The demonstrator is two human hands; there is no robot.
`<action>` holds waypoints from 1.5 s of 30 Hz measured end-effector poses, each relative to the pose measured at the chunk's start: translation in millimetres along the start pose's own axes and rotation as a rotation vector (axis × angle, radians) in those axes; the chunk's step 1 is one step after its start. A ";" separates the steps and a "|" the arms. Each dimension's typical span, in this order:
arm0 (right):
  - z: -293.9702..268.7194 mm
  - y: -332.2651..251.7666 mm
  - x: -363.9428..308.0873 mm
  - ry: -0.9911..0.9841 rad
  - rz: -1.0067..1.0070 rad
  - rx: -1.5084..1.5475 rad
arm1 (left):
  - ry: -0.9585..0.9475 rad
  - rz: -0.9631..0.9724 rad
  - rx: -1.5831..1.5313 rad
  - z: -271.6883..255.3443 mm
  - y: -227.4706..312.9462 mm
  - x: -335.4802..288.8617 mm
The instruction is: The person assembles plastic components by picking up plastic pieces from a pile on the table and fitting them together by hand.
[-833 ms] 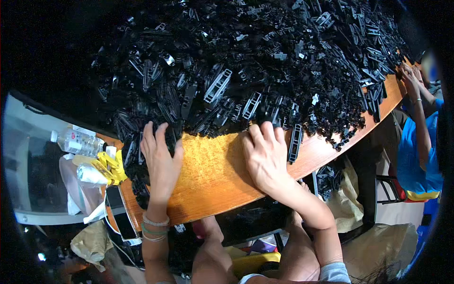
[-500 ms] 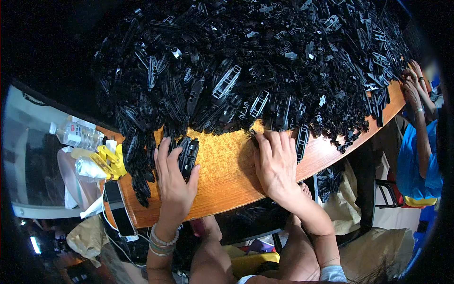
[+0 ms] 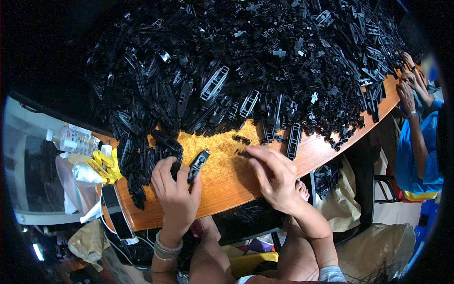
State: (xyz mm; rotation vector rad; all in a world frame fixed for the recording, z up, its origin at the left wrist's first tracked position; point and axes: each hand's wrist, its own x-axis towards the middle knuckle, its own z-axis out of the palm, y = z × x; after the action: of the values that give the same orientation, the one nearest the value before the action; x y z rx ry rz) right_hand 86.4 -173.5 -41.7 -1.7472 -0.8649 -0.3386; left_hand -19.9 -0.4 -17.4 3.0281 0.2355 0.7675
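Gripping a long black plastic clip (image 3: 198, 165) in closed fingers, your left hand (image 3: 176, 195) holds it over the bare wooden table (image 3: 222, 182), beside the black heap (image 3: 246, 66). Your right hand (image 3: 273, 176) lies half-open, fingertips pressing a small black piece (image 3: 243, 154).

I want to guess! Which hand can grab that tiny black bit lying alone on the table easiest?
Probably the right hand: its fingers already touch the wooden table just below the small black piece. The left hand is busy holding a long black part.

Bare tabletop (image 3: 222, 165) between hands; parts heap (image 3: 246, 71) behind
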 end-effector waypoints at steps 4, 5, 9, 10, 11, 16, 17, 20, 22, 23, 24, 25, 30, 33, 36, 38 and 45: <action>4.3 -18.4 -17.7 -0.008 0.559 0.588 | -0.086 -0.293 -0.519 1.2 20.6 -12.7; 8.2 -17.4 -16.9 0.002 0.411 0.534 | -0.118 -0.376 -0.768 2.6 29.9 -12.8; 8.6 -19.7 -20.8 -0.022 0.526 0.505 | -0.171 -0.504 -1.361 6.7 38.1 -15.7; 6.9 -19.5 -21.0 -0.033 0.541 0.554 | -0.195 -0.595 -1.475 6.6 37.6 -16.5; 5.0 -19.3 -21.3 -0.043 0.556 0.599 | -0.145 -0.590 -1.642 9.3 40.7 -10.6; 1.9 -20.7 -23.8 -0.174 0.464 0.488 | -0.413 -0.529 -1.588 3.9 30.3 -9.5; 1.8 -17.3 -22.9 -0.146 0.326 0.380 | -0.396 -0.559 -1.545 2.5 30.8 -10.5; -0.2 -14.1 -21.3 -0.113 0.101 0.188 | -0.395 -0.637 -1.517 -5.5 33.7 -5.7; -1.7 -12.5 -19.9 -0.111 0.015 0.101 | -0.414 -0.688 -1.534 -5.5 33.2 -5.0; -3.1 -13.0 -17.9 -0.131 0.011 0.148 | -0.375 -0.671 -1.524 -5.0 31.6 -6.8; -4.0 -14.2 -16.4 -0.150 0.008 0.194 | -0.338 -0.652 -1.514 -4.1 30.1 -8.4; -4.4 -17.8 -17.1 -0.178 0.157 0.293 | -0.337 -0.653 -1.515 -2.1 28.6 -9.9; -13.6 -28.7 -14.8 -0.361 0.441 0.362 | -0.291 -0.516 -1.348 -6.3 27.8 -16.1; -19.8 -18.2 -14.0 -0.469 0.346 0.423 | -0.447 -0.532 -1.363 -12.5 21.7 -17.6; -31.1 -4.8 -7.0 -0.737 0.222 0.509 | -0.521 -0.285 -1.143 -18.2 3.7 -19.2; -31.8 -3.0 -0.4 -0.725 0.127 0.496 | -0.409 -0.260 -0.969 -16.5 -8.8 -15.1; 3.4 11.1 17.8 -0.167 -0.045 -0.598 | -0.057 -0.232 -0.201 -2.3 -15.7 -11.0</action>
State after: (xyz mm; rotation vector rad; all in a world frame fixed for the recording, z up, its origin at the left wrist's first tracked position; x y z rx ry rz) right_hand 105.8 -165.0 -39.9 -2.3350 -0.9873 -0.5251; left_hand -32.8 13.5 -21.3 2.7656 0.4689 0.6427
